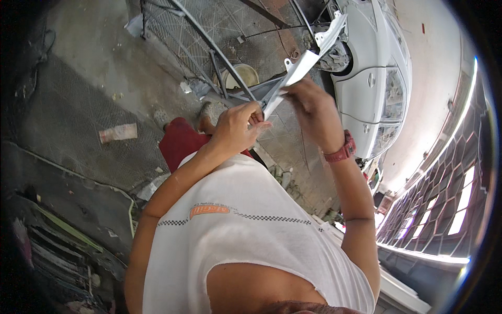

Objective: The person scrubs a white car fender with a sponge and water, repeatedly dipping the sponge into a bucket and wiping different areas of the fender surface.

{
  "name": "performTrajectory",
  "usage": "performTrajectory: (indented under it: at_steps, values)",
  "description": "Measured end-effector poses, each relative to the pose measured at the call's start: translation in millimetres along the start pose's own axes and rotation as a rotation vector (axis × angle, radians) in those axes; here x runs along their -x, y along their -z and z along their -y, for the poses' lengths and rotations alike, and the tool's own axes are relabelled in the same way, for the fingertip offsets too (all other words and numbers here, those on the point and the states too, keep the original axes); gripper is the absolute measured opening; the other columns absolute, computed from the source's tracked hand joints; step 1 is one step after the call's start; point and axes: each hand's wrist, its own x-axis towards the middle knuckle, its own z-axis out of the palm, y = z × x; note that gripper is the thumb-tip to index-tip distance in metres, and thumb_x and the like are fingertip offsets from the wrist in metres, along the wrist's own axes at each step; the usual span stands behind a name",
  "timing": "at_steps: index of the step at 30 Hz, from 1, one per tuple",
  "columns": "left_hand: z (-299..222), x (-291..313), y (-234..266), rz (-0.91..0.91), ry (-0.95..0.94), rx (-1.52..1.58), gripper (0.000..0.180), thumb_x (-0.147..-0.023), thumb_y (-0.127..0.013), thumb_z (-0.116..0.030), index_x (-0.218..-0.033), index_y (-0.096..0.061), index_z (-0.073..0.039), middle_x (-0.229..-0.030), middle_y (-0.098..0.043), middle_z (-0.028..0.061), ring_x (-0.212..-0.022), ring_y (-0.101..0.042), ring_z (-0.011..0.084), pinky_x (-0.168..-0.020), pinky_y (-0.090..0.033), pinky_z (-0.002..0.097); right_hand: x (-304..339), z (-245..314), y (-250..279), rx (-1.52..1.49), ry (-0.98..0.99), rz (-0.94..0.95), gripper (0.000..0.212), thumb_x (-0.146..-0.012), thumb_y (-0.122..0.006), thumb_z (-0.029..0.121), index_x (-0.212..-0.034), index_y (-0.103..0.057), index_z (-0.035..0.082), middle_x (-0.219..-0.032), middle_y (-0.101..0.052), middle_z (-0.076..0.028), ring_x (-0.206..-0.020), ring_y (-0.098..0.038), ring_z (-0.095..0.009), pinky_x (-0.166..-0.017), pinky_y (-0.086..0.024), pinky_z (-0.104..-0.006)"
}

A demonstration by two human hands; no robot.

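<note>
My left hand [235,129] curls at the panel's [301,67] end, right hand [318,112] blurs alongside; can't tell either grip, I'd keep it steady.

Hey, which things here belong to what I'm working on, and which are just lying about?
Seemingly in the job:
Long white part
Left hand, at its near end
Right hand, blurred, beside it
Metal frame, perhaps

Seemingly lying about:
Pale oblong item on the floor
Round tub

Your head-worn left fisheye faces down: shirt [251,243] near, left hand [238,125], right hand [314,111] beyond, white car [361,99] far right.
</note>
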Motion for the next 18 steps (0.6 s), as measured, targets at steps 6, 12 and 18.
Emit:
performTrajectory:
  at_steps: [6,12,18]
  values:
    - [-12.5,-25.9,14.5,0.043,0.02,0.02,0.073,-0.103,-0.076,-0.045,-0.159,-0.047,-0.007,-0.132,-0.067,0.0152,-0.105,-0.074,0.0223,-0.086,-0.063,0.0376,83.0,-41.5,-15.6,-1.059,-0.62,-0.666,0.029,-0.105,-0.07,0.003,-0.133,-0.063,0.004,-0.112,-0.07,-0.001,-0.097,-0.066,-0.007,-0.084,-0.054,-0.0238]
    - [-35.3,-50.4,3.2,0.202,0.073,-0.324,0.07,-0.105,-0.071,-0.048,-0.158,-0.056,-0.006,-0.147,-0.062,0.0158,-0.127,-0.067,0.0336,-0.105,-0.055,0.0424,182.7,-70.4,-91.3,-1.206,-0.858,-0.762,0.034,-0.095,-0.081,0.005,-0.124,-0.063,0.007,-0.103,-0.066,0.001,-0.089,-0.063,-0.008,-0.077,-0.052,-0.024]
    - [-49.0,-15.1,-7.2,0.086,0.056,-0.434,0.069,-0.104,-0.076,-0.041,-0.16,-0.055,-0.008,-0.145,-0.064,0.0166,-0.13,-0.066,0.0313,-0.105,-0.056,0.0407,236.0,-105.3,-152.6,-1.227,-0.923,-0.779,0.028,-0.091,-0.079,0.003,-0.111,-0.06,0.007,-0.127,-0.068,-0.008,-0.105,-0.064,-0.016,-0.091,-0.053,-0.0317]
